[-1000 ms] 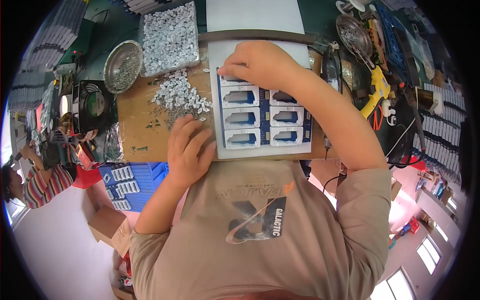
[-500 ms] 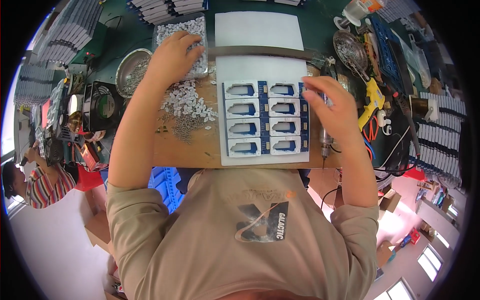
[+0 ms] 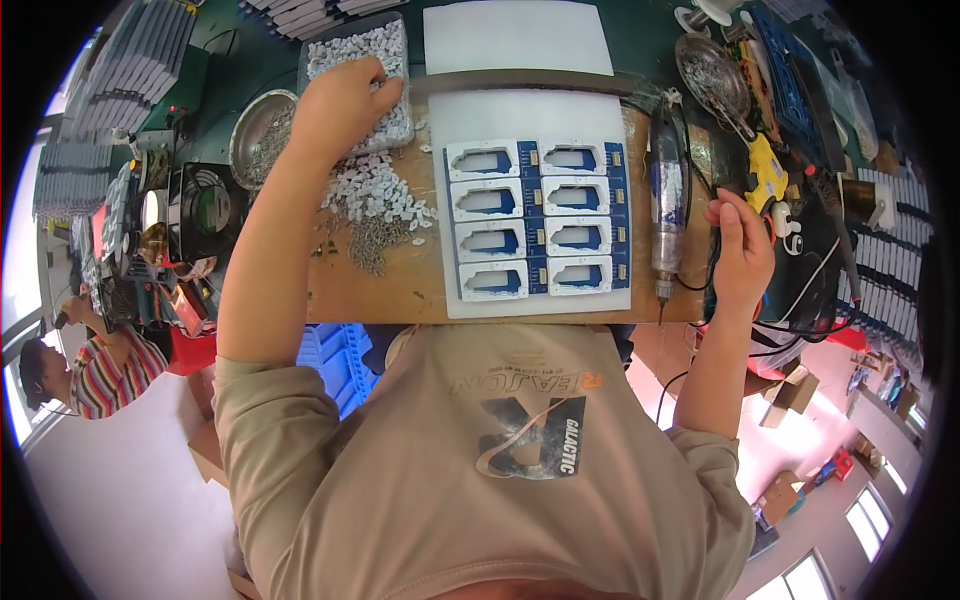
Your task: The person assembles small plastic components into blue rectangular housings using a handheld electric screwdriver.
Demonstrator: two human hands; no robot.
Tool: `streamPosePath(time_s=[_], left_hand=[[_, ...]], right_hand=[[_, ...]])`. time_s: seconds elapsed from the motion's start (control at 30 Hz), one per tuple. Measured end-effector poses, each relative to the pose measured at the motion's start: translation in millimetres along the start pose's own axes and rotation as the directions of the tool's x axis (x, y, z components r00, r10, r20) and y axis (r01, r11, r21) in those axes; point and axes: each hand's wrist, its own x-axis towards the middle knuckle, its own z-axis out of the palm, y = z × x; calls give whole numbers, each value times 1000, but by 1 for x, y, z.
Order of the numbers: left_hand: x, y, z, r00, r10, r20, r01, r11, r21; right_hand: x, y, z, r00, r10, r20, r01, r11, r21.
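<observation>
My left hand (image 3: 340, 108) is over a clear plastic bin (image 3: 403, 125) of small white plastic pieces (image 3: 358, 45). Its thumb stands off to the side, while the other fingertips are hidden. Off to the right, my right hand (image 3: 745, 245) has its fingers curled in beside a black cable and below a yellow glue gun (image 3: 766, 172); whatever they hold is hidden. Between my hands, several white rectangular frames (image 3: 490, 198) sit in two columns on blue circuit boards (image 3: 533, 240), laid on a white foam sheet (image 3: 522, 118). An electric screwdriver (image 3: 667, 190) hangs upright, bit down, right of the sheet.
Loose white pieces (image 3: 375, 195) and a heap of screws (image 3: 362, 245) lie on the wooden board. A metal bowl (image 3: 245, 140) stands left, a metal dish (image 3: 715, 75) right. A dark bar (image 3: 520, 80) crosses the sheet. Another person (image 3: 100, 375) sits far left.
My right hand has moved from the boards' right edge outward, past the screwdriver, and its fingers have curled. My left hand stays at the bin, its fingers now bent out of sight.
</observation>
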Motion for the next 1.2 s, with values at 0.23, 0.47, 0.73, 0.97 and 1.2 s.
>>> streamPosePath(time_s=[0.23, 0.47, 0.73, 0.97, 1.2], left_hand=[[-22, 3, -14, 994, 45, -100, -54, 994, -90], [-83, 29, 1, 915, 382, -128, -398, 905, -149], [-103, 24, 16, 725, 677, -125, -684, 729, -16], [-110, 22, 4, 798, 587, -135, -602, 774, -194], [-119, 18, -7, 992, 123, -4, -91, 711, -697]], right_hand=[[-1, 4, 6, 1000, 9, -9, -9, 1000, 7], [2, -3, 10, 1000, 25, 8, -25, 999, 29], [-1, 0, 11, 999, -22, 38, 25, 997, -70], [1, -14, 31, 980, 153, 124, -114, 954, -277], [13, -33, 48, 977, 109, 182, 39, 753, -657]])
